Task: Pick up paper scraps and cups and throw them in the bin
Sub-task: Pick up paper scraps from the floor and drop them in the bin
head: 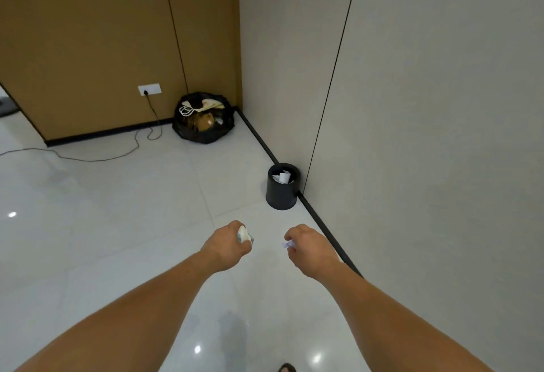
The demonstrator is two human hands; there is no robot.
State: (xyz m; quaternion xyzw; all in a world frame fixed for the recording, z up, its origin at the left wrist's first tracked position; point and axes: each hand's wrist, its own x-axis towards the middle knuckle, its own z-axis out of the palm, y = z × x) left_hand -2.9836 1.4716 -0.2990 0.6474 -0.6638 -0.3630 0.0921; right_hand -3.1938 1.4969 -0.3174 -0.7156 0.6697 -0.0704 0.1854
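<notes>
Partly inside left grip [228,246], paper scrap [244,236]

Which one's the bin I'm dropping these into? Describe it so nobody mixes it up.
Follow the black skirting of the grey right-hand wall toward the corner. The bin stands against it. It is a small rigid black tub holding white paper, unlike the bulging black bag in the corner.
</notes>
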